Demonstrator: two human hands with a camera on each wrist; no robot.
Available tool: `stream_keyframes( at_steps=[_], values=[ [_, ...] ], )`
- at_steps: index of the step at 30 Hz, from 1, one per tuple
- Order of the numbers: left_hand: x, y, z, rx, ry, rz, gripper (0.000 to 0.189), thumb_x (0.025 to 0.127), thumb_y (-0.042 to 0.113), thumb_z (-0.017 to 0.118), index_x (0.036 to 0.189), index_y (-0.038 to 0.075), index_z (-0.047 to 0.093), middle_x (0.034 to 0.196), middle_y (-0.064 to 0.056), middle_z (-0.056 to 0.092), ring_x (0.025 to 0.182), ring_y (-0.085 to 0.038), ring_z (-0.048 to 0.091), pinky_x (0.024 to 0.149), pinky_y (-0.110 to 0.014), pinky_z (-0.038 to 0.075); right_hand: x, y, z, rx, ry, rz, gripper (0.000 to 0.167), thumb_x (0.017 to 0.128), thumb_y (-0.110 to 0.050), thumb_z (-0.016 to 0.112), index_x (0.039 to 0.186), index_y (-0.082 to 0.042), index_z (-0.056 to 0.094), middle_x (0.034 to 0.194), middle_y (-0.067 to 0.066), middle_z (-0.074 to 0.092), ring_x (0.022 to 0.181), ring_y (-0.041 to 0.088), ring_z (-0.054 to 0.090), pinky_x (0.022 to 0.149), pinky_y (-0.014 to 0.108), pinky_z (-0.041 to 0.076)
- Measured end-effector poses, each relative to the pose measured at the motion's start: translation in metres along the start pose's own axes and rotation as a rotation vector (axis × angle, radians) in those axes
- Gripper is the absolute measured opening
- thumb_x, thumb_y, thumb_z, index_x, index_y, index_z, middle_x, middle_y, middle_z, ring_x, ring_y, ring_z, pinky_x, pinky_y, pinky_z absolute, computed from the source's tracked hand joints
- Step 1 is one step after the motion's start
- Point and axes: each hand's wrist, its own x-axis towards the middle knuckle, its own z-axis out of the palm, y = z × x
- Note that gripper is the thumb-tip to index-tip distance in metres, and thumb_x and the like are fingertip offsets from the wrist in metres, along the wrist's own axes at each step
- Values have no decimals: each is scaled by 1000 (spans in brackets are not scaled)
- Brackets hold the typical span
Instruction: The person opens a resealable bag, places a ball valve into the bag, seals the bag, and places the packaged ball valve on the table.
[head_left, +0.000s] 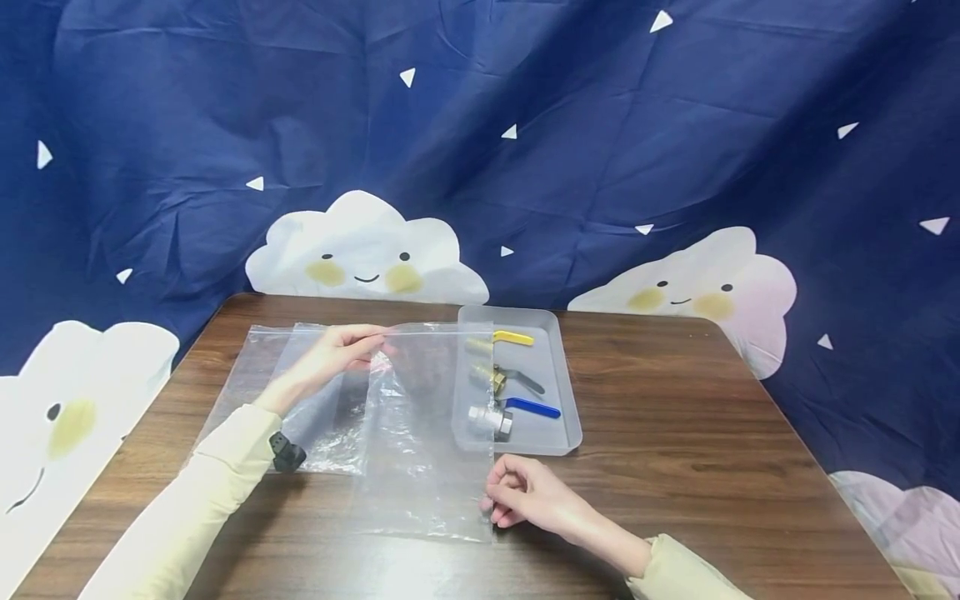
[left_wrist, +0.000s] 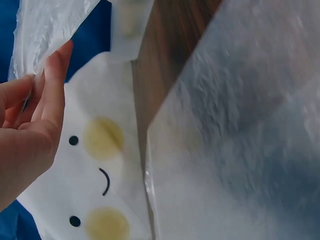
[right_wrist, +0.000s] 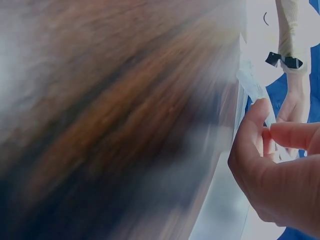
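A clear plastic zip bag [head_left: 431, 450] is held up over the table, its zip strip along the top. My left hand [head_left: 348, 346] pinches the bag's upper left corner; in the left wrist view, the left hand [left_wrist: 37, 115] has the plastic between thumb and fingers. Lower down, my right hand [head_left: 528, 496] pinches the bag's right edge, some fingertips showing through the plastic. In the right wrist view, the right hand [right_wrist: 275, 165] has thumb and index finger close together. More clear bags [head_left: 251, 367] lie flat beneath the left forearm.
A translucent tray [head_left: 566, 417] stands behind the bag, partly seen through it. In it lie three ball valves, with a yellow handle [head_left: 513, 337], a grey handle [head_left: 525, 382] and a blue handle [head_left: 532, 407]. A blue cloud-print curtain [head_left: 525, 167] hangs behind the wooden table [head_left: 675, 417].
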Motion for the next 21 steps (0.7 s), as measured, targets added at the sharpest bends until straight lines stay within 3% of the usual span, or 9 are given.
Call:
stream_keyframes(
  at_steps=[6, 12, 16, 21],
  values=[
    [0, 9, 9, -37, -15, 45, 40, 104, 23, 52, 137, 2, 56, 111, 0, 76, 102, -4, 70, 88, -23, 57, -6, 4, -7, -36, 25, 3, 17, 96, -8, 58, 100, 8, 55, 85, 8, 63, 69, 10, 64, 63, 20, 58],
    [-3, 21, 20, -48, -11, 53, 40, 103, 23, 54, 136, 2, 57, 118, -9, 73, 103, -4, 70, 89, -22, 57, -14, 9, -14, -125, 69, -9, 15, 96, -11, 60, 98, 4, 58, 78, 2, 58, 63, 9, 61, 57, 20, 56],
    [-5, 29, 29, -115, -23, 110, 38, 102, 16, 53, 134, -5, 56, 118, -12, 73, 101, -11, 73, 92, -26, 58, -18, 12, -19, -119, 72, -13, 18, 97, -11, 60, 99, 7, 57, 77, 2, 58, 64, 8, 61, 58, 19, 56],
    [-8, 39, 40, -156, -3, 167, 34, 100, 8, 55, 129, -11, 57, 106, 2, 77, 97, -11, 74, 91, -26, 58, -21, 15, -24, -97, 77, -11, 21, 98, -11, 59, 101, 10, 56, 79, 4, 61, 67, 8, 63, 59, 18, 57]
  ],
)
